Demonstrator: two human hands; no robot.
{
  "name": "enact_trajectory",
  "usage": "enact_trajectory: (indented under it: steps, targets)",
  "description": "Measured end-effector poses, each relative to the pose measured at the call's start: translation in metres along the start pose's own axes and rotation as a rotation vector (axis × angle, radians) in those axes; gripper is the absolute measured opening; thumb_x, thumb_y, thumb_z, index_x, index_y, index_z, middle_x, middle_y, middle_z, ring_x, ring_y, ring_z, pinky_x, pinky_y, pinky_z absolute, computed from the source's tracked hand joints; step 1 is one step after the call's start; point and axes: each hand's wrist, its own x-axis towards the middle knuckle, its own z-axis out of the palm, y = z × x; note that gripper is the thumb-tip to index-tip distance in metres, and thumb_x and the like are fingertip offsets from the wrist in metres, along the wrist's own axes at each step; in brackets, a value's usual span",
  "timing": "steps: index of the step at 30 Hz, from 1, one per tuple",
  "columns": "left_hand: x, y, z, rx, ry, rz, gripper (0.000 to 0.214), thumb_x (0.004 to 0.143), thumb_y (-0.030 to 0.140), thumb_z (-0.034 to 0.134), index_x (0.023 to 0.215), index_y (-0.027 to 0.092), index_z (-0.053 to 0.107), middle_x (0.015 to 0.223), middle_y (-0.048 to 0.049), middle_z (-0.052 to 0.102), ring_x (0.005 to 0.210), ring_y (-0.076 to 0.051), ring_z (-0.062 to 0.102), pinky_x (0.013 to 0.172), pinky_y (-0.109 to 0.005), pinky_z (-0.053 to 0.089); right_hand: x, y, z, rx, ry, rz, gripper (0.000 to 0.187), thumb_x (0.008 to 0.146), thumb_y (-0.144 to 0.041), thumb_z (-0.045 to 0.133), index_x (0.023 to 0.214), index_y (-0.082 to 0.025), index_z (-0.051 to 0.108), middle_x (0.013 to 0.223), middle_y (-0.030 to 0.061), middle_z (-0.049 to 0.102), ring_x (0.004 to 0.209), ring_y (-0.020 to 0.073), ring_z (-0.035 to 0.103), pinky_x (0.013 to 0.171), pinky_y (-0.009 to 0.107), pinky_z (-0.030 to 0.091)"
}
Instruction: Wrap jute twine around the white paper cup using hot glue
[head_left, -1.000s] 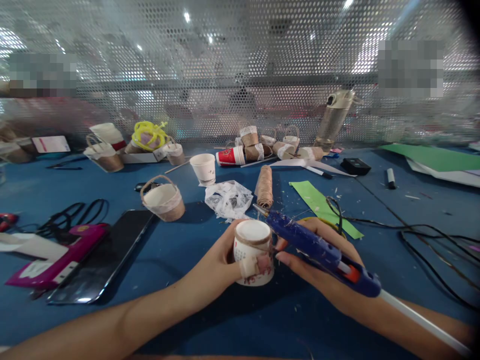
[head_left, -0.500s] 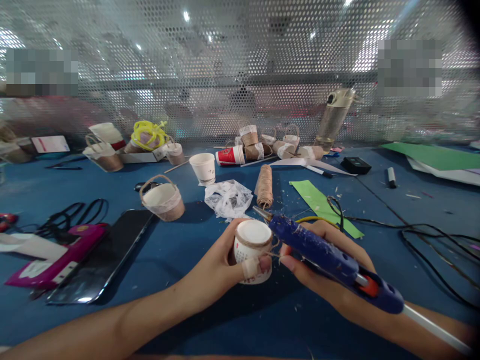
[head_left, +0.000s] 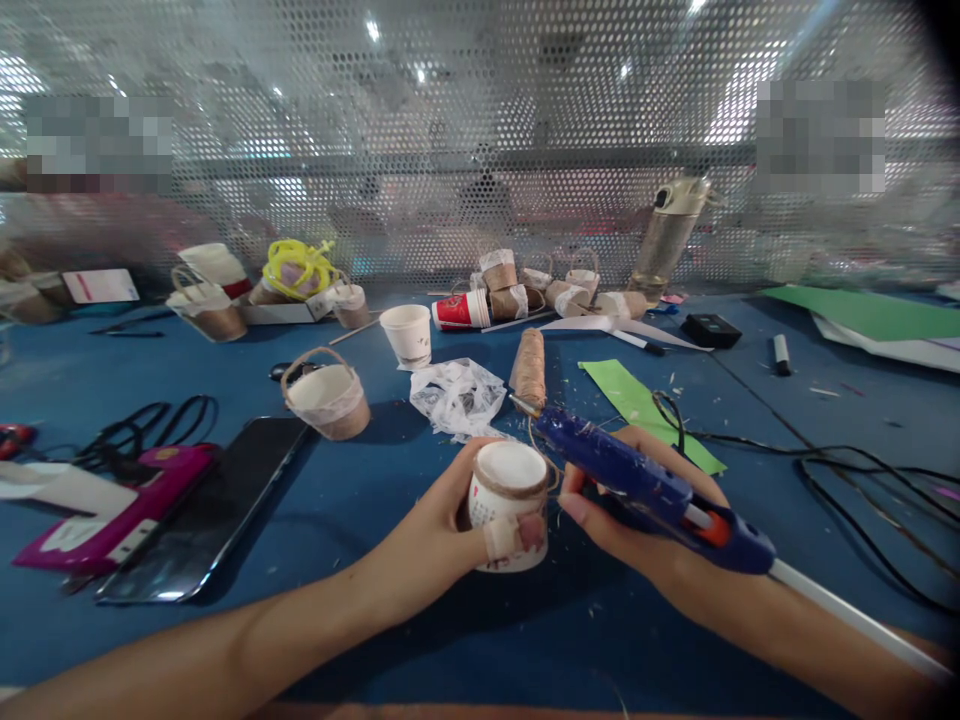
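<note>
Over the blue tabletop, left hand grips the paper cup, right hand the hot-glue gun; jute twine between, straight 0.5 s ago, now curls slack, its winding seemingly unfinished.

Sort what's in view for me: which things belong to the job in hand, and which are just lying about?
In the job:
cup, held in the left hand
glue gun, held in the right hand
twine around the cup
twine roll, probably

Lying about, it seems:
phone
bottle
black box
red cup
</note>
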Motion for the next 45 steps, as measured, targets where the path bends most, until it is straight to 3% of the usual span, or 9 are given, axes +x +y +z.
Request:
enact_trajectory:
  steps: [23, 37, 45]
  targets:
    - [-0.0014, -0.0043, -0.0026, 0.007, -0.032, 0.016, 0.051, 0.076, 0.033, 0.076, 0.120, 0.025, 0.051, 0.116, -0.0041, 0.062, 0.110, -0.025, 0.056, 0.092, -0.036, 0.044, 0.0031, 0.0000, 0.0009, -0.011, -0.017, 0.032, 0.015, 0.077, -0.027, 0.074, 0.079, -0.023, 0.060, 0.069, -0.0047, 0.061, 0.058, 0.0111, 0.055, 0.054, 0.023, 0.045]
    - [-0.0005, -0.0029, -0.0053, 0.006, -0.117, -0.014, 0.051, 0.079, 0.032, 0.074, 0.122, 0.024, 0.047, 0.119, -0.0046, 0.058, 0.113, -0.025, 0.053, 0.099, -0.040, 0.039, 0.0023, -0.0018, 0.0018, 0.024, -0.031, 0.064, 0.014, 0.076, -0.022, 0.074, 0.077, -0.023, 0.060, 0.070, -0.0049, 0.063, 0.060, 0.0111, 0.056, 0.056, 0.022, 0.046]
    - [-0.0015, -0.0014, -0.0030, 0.005, -0.092, -0.029, 0.050, 0.077, 0.034, 0.076, 0.118, 0.024, 0.050, 0.110, -0.0019, 0.057, 0.106, -0.021, 0.053, 0.096, -0.037, 0.041, 0.0035, 0.0076, 0.0004, 0.039, -0.018, 0.064, 0.019, 0.076, -0.028, 0.079, 0.081, -0.024, 0.061, 0.074, -0.0054, 0.063, 0.064, 0.0106, 0.057, 0.058, 0.022, 0.046]
